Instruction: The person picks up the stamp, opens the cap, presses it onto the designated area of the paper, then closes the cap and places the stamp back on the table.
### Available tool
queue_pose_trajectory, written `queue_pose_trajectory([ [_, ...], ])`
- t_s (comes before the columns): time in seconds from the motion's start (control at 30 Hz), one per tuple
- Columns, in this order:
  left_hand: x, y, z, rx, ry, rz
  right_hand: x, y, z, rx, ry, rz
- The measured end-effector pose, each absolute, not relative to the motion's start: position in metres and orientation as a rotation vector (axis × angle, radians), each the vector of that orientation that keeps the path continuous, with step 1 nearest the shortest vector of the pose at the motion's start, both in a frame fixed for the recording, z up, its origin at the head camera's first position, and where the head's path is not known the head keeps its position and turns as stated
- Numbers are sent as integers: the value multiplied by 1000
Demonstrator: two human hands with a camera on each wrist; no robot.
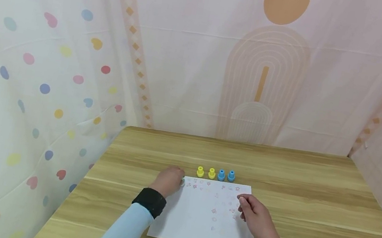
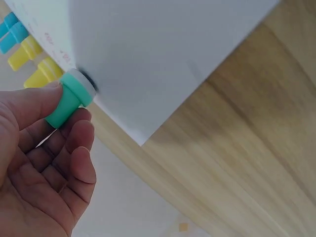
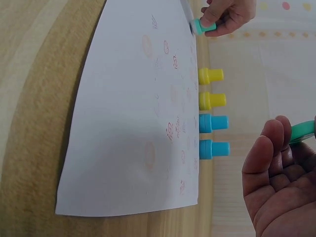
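Observation:
In my left hand (image 1: 168,180), thumb and fingers pinch a green stamp (image 2: 70,98) with a white collar. Its dark stamping face is at the paper's surface, near the far left corner. The white sheet of paper (image 1: 193,220) bears faint red and orange stamped marks. Over the paper's right edge, my right hand (image 1: 257,220) holds a small green cap (image 3: 302,131) between thumb and fingers, partly cut off by the frame in the right wrist view.
Just beyond the paper's far edge stand two yellow stamps (image 1: 200,172) and two blue stamps (image 1: 221,175) in a row. All of this is on a wood-grain table (image 1: 313,206). Patterned curtains (image 1: 194,52) hang behind and beside it.

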State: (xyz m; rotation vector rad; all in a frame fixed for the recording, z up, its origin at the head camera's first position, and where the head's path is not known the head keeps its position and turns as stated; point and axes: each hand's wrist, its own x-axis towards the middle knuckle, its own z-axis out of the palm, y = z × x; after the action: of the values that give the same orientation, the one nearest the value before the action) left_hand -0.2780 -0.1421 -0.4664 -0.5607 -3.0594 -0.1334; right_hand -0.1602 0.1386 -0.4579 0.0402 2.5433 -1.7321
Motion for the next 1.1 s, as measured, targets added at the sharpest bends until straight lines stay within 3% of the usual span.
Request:
queue_pose_trajectory([
  [1.1,-280,-141,-476,-595,-3090,-152,-162,134,-457,47,2539,-1706],
])
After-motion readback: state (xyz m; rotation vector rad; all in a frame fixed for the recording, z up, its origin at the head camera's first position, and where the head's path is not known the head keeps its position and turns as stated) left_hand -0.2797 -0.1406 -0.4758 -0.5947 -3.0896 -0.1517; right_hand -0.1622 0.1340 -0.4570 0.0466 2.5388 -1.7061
